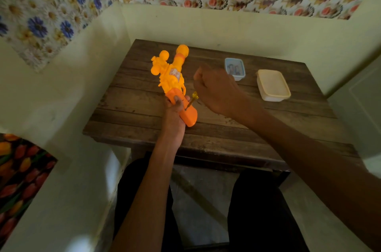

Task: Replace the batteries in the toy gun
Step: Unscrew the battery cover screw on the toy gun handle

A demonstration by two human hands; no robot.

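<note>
The orange toy gun [172,74] lies over the left half of the wooden table [226,123], barrel pointing away from me. My left hand [174,114] grips its darker orange handle [189,116], thumb on top. My right hand [214,89] is closed on a small screwdriver with a clear yellow handle [194,97]; its tip rests on the gun's handle just beside my left thumb. Most of the screwdriver's handle is hidden in my fist. No batteries are visible.
A small clear box with a pictured lid [235,68] and a cream lidded plastic container [273,85] stand at the table's far right. Pale walls close in on the left, back and right. My legs are under the table's near edge.
</note>
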